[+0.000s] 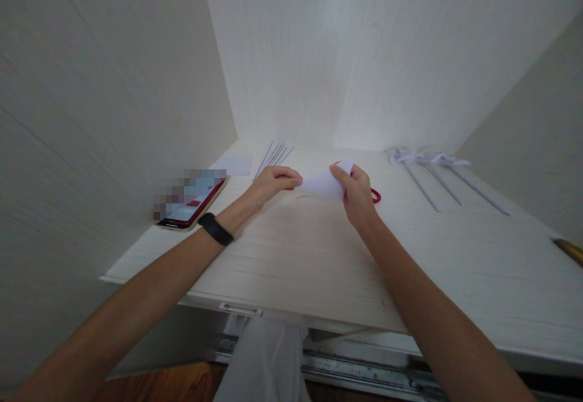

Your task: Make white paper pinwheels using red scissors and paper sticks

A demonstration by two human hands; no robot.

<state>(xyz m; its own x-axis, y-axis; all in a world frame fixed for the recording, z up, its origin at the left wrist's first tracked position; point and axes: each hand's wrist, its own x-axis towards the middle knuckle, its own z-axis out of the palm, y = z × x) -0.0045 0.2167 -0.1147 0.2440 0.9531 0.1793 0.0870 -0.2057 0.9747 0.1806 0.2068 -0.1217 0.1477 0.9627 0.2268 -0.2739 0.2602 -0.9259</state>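
Observation:
A small sheet of white paper [322, 184] is stretched between my two hands, just above the white tabletop. My left hand [276, 182], with a black band on the wrist, pinches the paper's left corner between thumb and fingers. At the other end, my right hand [356, 190] grips the paper with the thumb on top. Part of a red ring [376, 195], perhaps a scissors handle, shows just beside my right hand; the rest of it is hidden.
Several thin rolled sticks [274, 156] lie behind my left hand, beside some flat white paper [234, 164]. A phone [194, 200] leans at the left wall. At the right lie several white paper flowers on stems [421, 186]. White panels [328, 56] enclose the back and sides.

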